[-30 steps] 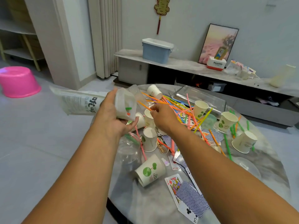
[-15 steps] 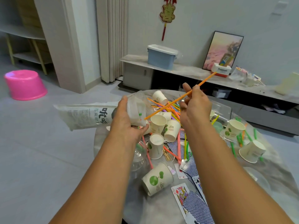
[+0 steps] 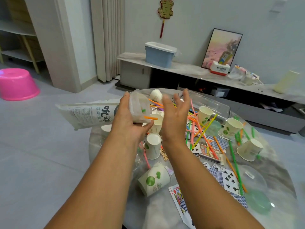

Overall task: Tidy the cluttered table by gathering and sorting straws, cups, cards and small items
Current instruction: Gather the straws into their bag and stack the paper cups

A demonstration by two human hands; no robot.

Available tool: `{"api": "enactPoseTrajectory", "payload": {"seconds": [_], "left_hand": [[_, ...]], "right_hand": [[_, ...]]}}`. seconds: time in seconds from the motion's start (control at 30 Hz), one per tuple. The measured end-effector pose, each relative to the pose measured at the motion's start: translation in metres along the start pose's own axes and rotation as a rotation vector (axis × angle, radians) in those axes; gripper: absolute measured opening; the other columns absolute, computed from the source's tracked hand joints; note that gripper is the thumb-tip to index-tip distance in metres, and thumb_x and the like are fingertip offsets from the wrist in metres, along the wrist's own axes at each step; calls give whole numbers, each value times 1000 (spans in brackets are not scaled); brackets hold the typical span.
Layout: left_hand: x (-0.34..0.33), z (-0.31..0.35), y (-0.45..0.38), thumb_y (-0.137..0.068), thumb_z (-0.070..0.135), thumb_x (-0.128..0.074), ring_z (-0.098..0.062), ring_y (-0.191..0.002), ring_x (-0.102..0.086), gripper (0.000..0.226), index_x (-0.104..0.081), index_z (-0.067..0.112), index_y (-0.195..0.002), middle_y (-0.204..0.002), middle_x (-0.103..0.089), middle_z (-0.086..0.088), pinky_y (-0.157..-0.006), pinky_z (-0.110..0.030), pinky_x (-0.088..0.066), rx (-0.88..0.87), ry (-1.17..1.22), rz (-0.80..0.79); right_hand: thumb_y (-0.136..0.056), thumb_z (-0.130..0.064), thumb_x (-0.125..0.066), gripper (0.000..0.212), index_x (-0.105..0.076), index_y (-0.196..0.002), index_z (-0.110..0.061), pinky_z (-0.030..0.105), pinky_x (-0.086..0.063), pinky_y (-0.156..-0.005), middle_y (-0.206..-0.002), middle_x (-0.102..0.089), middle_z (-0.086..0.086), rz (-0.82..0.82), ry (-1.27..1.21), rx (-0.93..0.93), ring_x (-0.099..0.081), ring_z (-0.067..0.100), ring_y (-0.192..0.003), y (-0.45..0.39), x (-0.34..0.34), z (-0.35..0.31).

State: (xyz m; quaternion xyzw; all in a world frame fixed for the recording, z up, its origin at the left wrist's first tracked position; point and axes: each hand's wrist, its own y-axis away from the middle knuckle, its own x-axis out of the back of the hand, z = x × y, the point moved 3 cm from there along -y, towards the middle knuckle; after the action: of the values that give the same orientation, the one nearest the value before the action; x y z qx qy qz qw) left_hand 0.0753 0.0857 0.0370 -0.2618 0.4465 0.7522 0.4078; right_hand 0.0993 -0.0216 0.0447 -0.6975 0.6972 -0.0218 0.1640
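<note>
left grip (image 3: 130,119) clamps the straw bag (image 3: 92,114); right grip (image 3: 175,116) hangs above the table, fingers spread.

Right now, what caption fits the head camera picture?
Left hand holds a straw bag, right hand open above a cluttered table.

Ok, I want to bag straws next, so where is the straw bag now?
Head view, left of centre: the left hand grips the straw bag above the table's left edge, its open mouth facing the open right hand.
</note>
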Motion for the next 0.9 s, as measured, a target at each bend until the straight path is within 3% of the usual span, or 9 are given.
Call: {"api": "enactPoseTrajectory", "payload": {"seconds": [0.07, 0.2, 0.27, 0.33, 0.4, 0.53, 0.7, 0.8, 0.9], "left_hand": [[-2, -2, 3, -86, 53, -71, -37, -106, -66, 55, -62, 16, -125, -117, -67, -16, -98, -59, -50, -9, -7, 10], [-11, -12, 9, -87, 46, -74, -28, -96, -74, 47, -70, 13, -119, -106, -76, -11, -83, -40, -59, 3, 54, -82], [-15, -15, 9, -88, 45, -73, -22, -93, -74, 39, -73, 12, -109, -99, -77, -6, -89, -38, -59, 16, 44, -119], [-20, -16, 10, -92, 46, -68, -21, -93, -70, 33, -71, 13, -97, -93, -74, -4, -102, -40, -53, 21, -34, -198], [-29, -27, 14, -90, 51, -68, -23, -97, -69, 36, -71, 16, -99, -97, -73, -6, -104, -44, -51, 51, -175, -249], [-42, -57, 31, -78, 68, -70, -16, -81, -73, 51, -75, 21, -97, -92, -76, 1, -80, -38, -58, 86, -529, -289], [-47, -81, 38, -78, 68, -70, -24, -109, -66, 77, -55, 20, -137, -135, -63, -11, -109, -54, -43, 119, -729, -311], [-41, -73, 36, -89, 52, -69, -26, -113, -62, 58, -52, 20, -135, -142, -54, -16, -105, -50, -48, 51, -784, -227], [-33, -59, 29, -96, 36, -66, -25, -109, -66, 34, -60, 16, -123, -129, -63, -12, -99, -45, -52, -31, -778, -154]], "right_hand": [[-107, -32, -46, 56, -22, -158, -35, 0, -37, -96, -156, -38, -9, 3, 72, 107, -43, -21, -124, -1, 1, -5], [-98, -58, -36, 68, -30, -159, -28, 38, -27, -123, -161, -35, -6, -425, 245, -26, -34, 6, -147, 16, -17, 2], [-94, -49, -50, 71, -27, -159, -31, 33, -31, -121, -159, -35, -10, -486, 264, -14, -35, 1, -145, 18, -12, 2], [-90, -24, -64, 66, -38, -150, -31, 18, -45, -104, -143, -52, -13, -484, 232, 28, -52, -6, -127, 16, 1, -2], [-84, -9, -72, 57, -52, -134, -30, 19, -53, -90, -120, -66, -14, -383, 304, 101, -64, -1, -108, 10, 22, -5], [-86, -14, -78, 22, -64, -100, -22, 32, -58, -77, -92, -73, -7, -104, 333, 160, -71, 8, -84, -1, 69, -13], [-93, -18, -72, 8, -66, -97, -16, 43, -60, -74, -95, -75, 8, 209, 215, 18, -74, 27, -88, -14, 143, -10], [-94, -19, -71, 8, -67, -98, -14, 35, -59, -62, -91, -74, 7, 400, 234, -103, -72, 17, -73, -19, 193, -1], [-94, -17, -70, 12, -66, -103, -10, 52, -61, -80, -98, -72, 10, 499, 242, -265, -73, 29, -89, -15, 230, 22]]}}
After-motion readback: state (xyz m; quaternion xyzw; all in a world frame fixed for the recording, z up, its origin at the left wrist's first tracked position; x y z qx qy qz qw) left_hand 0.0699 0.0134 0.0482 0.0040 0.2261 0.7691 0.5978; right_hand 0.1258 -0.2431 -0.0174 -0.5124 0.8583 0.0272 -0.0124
